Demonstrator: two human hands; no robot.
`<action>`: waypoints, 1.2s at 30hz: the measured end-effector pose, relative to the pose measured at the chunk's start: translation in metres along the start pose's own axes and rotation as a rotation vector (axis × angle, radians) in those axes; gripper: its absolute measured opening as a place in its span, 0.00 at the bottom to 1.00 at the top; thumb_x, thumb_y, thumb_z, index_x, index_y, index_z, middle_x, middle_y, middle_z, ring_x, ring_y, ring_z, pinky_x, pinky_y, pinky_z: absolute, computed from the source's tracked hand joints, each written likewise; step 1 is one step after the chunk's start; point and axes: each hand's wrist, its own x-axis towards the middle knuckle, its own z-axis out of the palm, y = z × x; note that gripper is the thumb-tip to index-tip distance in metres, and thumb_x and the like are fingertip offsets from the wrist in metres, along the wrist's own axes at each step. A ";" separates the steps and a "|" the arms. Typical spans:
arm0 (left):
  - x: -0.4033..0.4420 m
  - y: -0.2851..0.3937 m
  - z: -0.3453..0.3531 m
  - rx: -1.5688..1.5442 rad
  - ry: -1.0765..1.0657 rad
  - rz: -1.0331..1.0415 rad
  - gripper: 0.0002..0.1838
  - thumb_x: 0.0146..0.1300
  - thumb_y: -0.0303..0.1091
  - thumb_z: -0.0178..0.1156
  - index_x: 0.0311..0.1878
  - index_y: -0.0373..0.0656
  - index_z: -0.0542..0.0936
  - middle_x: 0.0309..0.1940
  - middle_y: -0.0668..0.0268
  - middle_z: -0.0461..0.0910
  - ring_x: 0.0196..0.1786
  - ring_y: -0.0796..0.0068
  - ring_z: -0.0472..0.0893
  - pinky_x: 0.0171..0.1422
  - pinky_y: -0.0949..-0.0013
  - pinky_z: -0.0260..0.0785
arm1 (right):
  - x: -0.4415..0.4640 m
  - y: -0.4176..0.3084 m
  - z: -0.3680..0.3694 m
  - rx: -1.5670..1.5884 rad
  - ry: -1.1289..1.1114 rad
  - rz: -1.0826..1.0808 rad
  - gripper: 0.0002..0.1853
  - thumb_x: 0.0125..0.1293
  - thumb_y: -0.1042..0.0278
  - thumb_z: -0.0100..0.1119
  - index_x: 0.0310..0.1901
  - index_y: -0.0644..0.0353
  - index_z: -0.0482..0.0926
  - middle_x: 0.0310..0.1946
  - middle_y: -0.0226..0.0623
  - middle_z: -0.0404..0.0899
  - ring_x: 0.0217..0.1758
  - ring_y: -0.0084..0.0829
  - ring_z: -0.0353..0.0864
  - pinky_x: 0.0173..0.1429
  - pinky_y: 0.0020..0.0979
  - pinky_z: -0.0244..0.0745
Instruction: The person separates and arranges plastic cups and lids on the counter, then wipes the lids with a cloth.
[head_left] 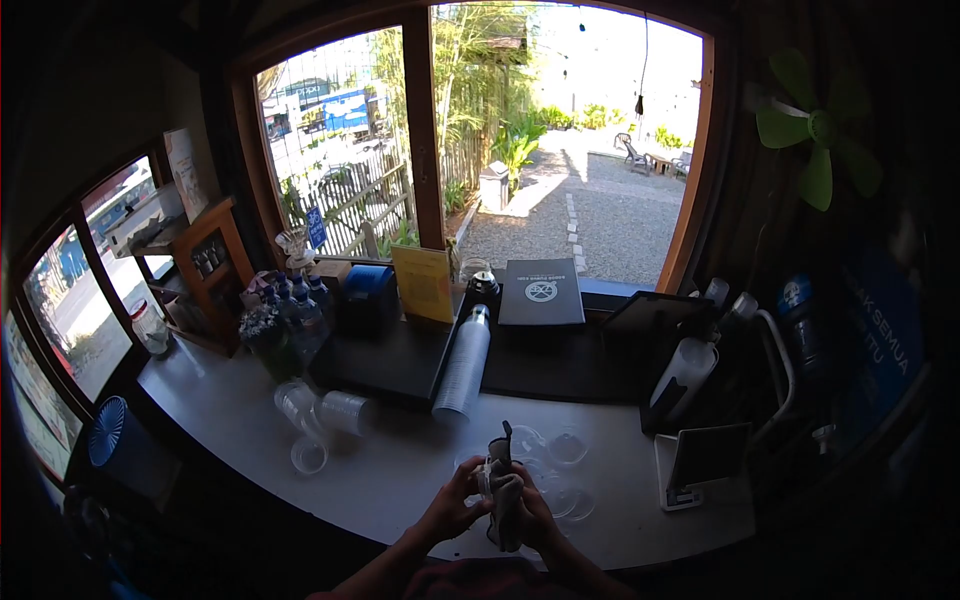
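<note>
Above the front of the counter, my two hands are together around a grey cloth (pixel 508 490). My right hand (pixel 538 512) is closed on the cloth from the right side, its fingers partly hidden behind the folds. From the other side my left hand (pixel 452 508) pinches a clear plastic lid (pixel 484 482), which presses against the cloth and is mostly covered. Several clear round lids (pixel 567 447) lie spread on the counter just beyond and beside my hands.
Clear plastic cups (pixel 345 413) lie at the left of the pale counter (pixel 400 480). A long stack of cups (pixel 464 365) leans toward me in the middle. A white device with a dark panel (pixel 700 468) stands at right. Bottles (pixel 305 305) and a black menu (pixel 541 293) stand behind.
</note>
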 end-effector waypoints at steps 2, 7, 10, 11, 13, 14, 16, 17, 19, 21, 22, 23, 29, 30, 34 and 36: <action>0.000 -0.005 -0.003 -0.079 -0.061 -0.127 0.41 0.69 0.47 0.66 0.76 0.45 0.54 0.59 0.47 0.78 0.62 0.53 0.80 0.67 0.55 0.71 | 0.003 -0.002 -0.004 -0.157 -0.025 -0.011 0.19 0.79 0.59 0.46 0.58 0.64 0.78 0.65 0.48 0.66 0.71 0.45 0.66 0.74 0.41 0.63; 0.001 -0.015 -0.011 -0.198 -0.151 -0.118 0.41 0.72 0.58 0.58 0.76 0.44 0.54 0.54 0.51 0.79 0.59 0.59 0.80 0.67 0.56 0.70 | 0.004 -0.005 -0.010 -0.139 -0.100 0.064 0.17 0.77 0.62 0.49 0.58 0.62 0.79 0.66 0.50 0.66 0.70 0.48 0.69 0.72 0.42 0.67; 0.002 -0.016 -0.007 -0.484 0.002 -0.224 0.41 0.72 0.60 0.56 0.76 0.45 0.54 0.53 0.52 0.78 0.60 0.60 0.80 0.66 0.58 0.72 | -0.002 0.008 -0.005 -0.138 -0.112 0.039 0.16 0.76 0.64 0.50 0.58 0.62 0.79 0.67 0.52 0.68 0.70 0.51 0.70 0.72 0.43 0.68; 0.001 -0.013 -0.006 -0.599 0.083 -0.275 0.41 0.73 0.61 0.55 0.76 0.45 0.54 0.52 0.52 0.78 0.60 0.60 0.80 0.66 0.58 0.73 | -0.001 0.008 -0.001 -0.161 -0.117 0.021 0.15 0.76 0.65 0.51 0.58 0.61 0.79 0.67 0.52 0.68 0.70 0.51 0.71 0.71 0.43 0.69; 0.001 -0.003 -0.009 -0.635 0.123 -0.270 0.42 0.72 0.63 0.54 0.76 0.45 0.54 0.56 0.53 0.76 0.61 0.60 0.79 0.64 0.60 0.75 | -0.004 0.000 0.002 -0.329 -0.140 -0.125 0.15 0.74 0.68 0.51 0.57 0.62 0.79 0.65 0.50 0.72 0.68 0.48 0.74 0.69 0.40 0.70; 0.001 -0.004 -0.009 -0.630 0.143 -0.260 0.42 0.72 0.63 0.54 0.76 0.45 0.55 0.57 0.53 0.76 0.61 0.60 0.79 0.63 0.60 0.76 | -0.006 0.002 0.001 -0.364 -0.148 -0.154 0.15 0.73 0.69 0.51 0.57 0.62 0.79 0.64 0.51 0.73 0.68 0.49 0.74 0.69 0.40 0.70; 0.001 -0.006 -0.012 -0.650 0.122 -0.274 0.41 0.72 0.62 0.55 0.76 0.46 0.56 0.59 0.54 0.75 0.62 0.60 0.79 0.64 0.59 0.75 | -0.010 0.009 0.001 -0.352 -0.135 -0.264 0.15 0.77 0.65 0.49 0.55 0.64 0.79 0.59 0.47 0.78 0.63 0.42 0.78 0.66 0.38 0.73; 0.000 -0.009 -0.013 -0.618 0.107 -0.286 0.41 0.72 0.62 0.56 0.77 0.46 0.56 0.60 0.54 0.75 0.62 0.61 0.79 0.64 0.59 0.74 | -0.014 0.019 -0.003 -0.108 -0.154 -0.037 0.16 0.78 0.63 0.48 0.56 0.64 0.79 0.58 0.45 0.79 0.61 0.40 0.80 0.63 0.37 0.75; -0.002 -0.015 -0.015 -0.551 0.077 -0.310 0.41 0.72 0.61 0.56 0.77 0.48 0.56 0.61 0.54 0.74 0.60 0.61 0.79 0.64 0.58 0.74 | -0.024 0.037 -0.023 0.381 -0.185 0.415 0.18 0.80 0.58 0.47 0.58 0.63 0.77 0.55 0.41 0.81 0.57 0.34 0.82 0.58 0.35 0.78; 0.001 -0.014 -0.013 -0.458 0.083 -0.236 0.41 0.71 0.60 0.59 0.78 0.49 0.57 0.60 0.53 0.73 0.56 0.62 0.80 0.64 0.58 0.72 | -0.027 0.044 -0.040 0.534 -0.163 0.420 0.22 0.80 0.55 0.45 0.59 0.67 0.76 0.52 0.40 0.82 0.53 0.31 0.84 0.56 0.33 0.81; 0.005 -0.023 -0.013 -0.353 0.087 -0.192 0.41 0.71 0.59 0.60 0.78 0.49 0.57 0.59 0.53 0.73 0.55 0.62 0.80 0.63 0.58 0.73 | -0.031 0.061 -0.045 0.735 -0.075 0.378 0.23 0.80 0.54 0.44 0.60 0.67 0.75 0.54 0.42 0.81 0.53 0.33 0.84 0.57 0.35 0.81; 0.008 -0.028 -0.012 -0.248 0.090 -0.146 0.41 0.70 0.59 0.60 0.78 0.49 0.57 0.59 0.52 0.73 0.55 0.62 0.80 0.63 0.59 0.73 | -0.031 0.074 -0.050 0.932 0.018 0.329 0.24 0.80 0.53 0.43 0.61 0.67 0.74 0.55 0.44 0.81 0.54 0.34 0.84 0.59 0.37 0.81; 0.009 -0.042 -0.001 0.513 0.065 -0.073 0.44 0.61 0.60 0.69 0.77 0.57 0.65 0.61 0.44 0.65 0.65 0.45 0.64 0.73 0.48 0.59 | 0.000 0.024 -0.086 1.020 0.162 -0.155 0.28 0.77 0.40 0.46 0.58 0.59 0.73 0.52 0.45 0.78 0.55 0.40 0.82 0.60 0.48 0.81; 0.008 -0.049 0.002 0.576 0.064 -0.057 0.45 0.61 0.60 0.69 0.77 0.57 0.64 0.62 0.43 0.64 0.66 0.44 0.64 0.73 0.47 0.58 | 0.000 0.002 -0.085 1.214 0.289 0.010 0.27 0.77 0.41 0.46 0.58 0.59 0.73 0.50 0.44 0.79 0.53 0.38 0.82 0.60 0.48 0.81; 0.009 -0.062 0.007 0.572 0.031 -0.063 0.48 0.60 0.59 0.70 0.77 0.47 0.62 0.68 0.41 0.60 0.70 0.41 0.61 0.76 0.45 0.55 | 0.003 -0.017 -0.097 0.954 0.387 -0.247 0.22 0.78 0.49 0.49 0.56 0.62 0.75 0.45 0.42 0.80 0.46 0.36 0.84 0.50 0.42 0.84; 0.011 -0.058 0.002 0.536 0.074 -0.050 0.47 0.61 0.58 0.70 0.76 0.44 0.62 0.69 0.41 0.60 0.71 0.41 0.60 0.76 0.45 0.55 | 0.003 -0.016 -0.104 0.608 0.460 -0.344 0.18 0.76 0.57 0.54 0.55 0.65 0.75 0.44 0.42 0.80 0.43 0.34 0.84 0.46 0.37 0.84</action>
